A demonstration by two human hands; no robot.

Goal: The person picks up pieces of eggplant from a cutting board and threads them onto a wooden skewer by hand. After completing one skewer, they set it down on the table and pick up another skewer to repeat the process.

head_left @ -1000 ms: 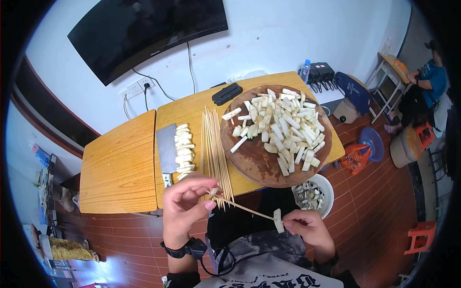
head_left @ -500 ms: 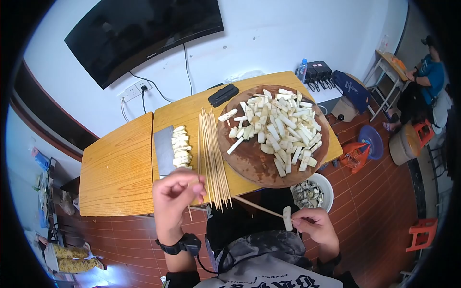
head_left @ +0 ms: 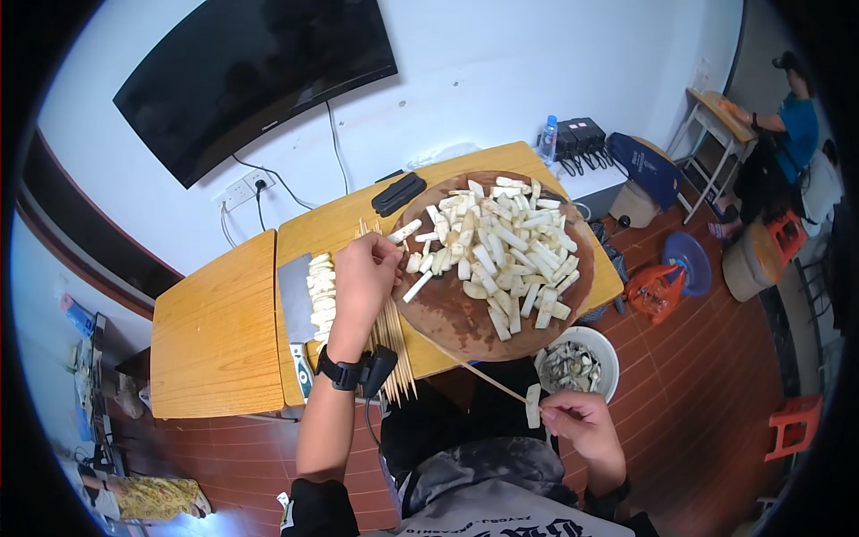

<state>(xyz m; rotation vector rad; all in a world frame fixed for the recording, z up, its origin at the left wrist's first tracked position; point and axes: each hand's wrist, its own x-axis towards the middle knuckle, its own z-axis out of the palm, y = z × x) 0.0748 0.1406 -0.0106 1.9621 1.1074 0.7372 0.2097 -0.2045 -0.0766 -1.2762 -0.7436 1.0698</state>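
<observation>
The left hand [head_left: 362, 268] reaches to the nine o'clock edge of the round board [head_left: 447, 313] on the desk [head_left: 215, 331], its back toward the camera. Its fingertips are hidden, so whether they pinch any cut pieces [head_left: 501, 242] cannot be told. Its wrist covers part of the spare skewers [head_left: 403, 362]. At five o'clock of the board, the right hand [head_left: 573, 416] pinches a skewer [head_left: 474, 369] bearing one white piece [head_left: 533, 404].

No text was legible in the head view. White lettering stood on the person's dark garment [head_left: 528, 526] (cropped by the lower frame edge and distorted), and its characters could not be resolved.
</observation>
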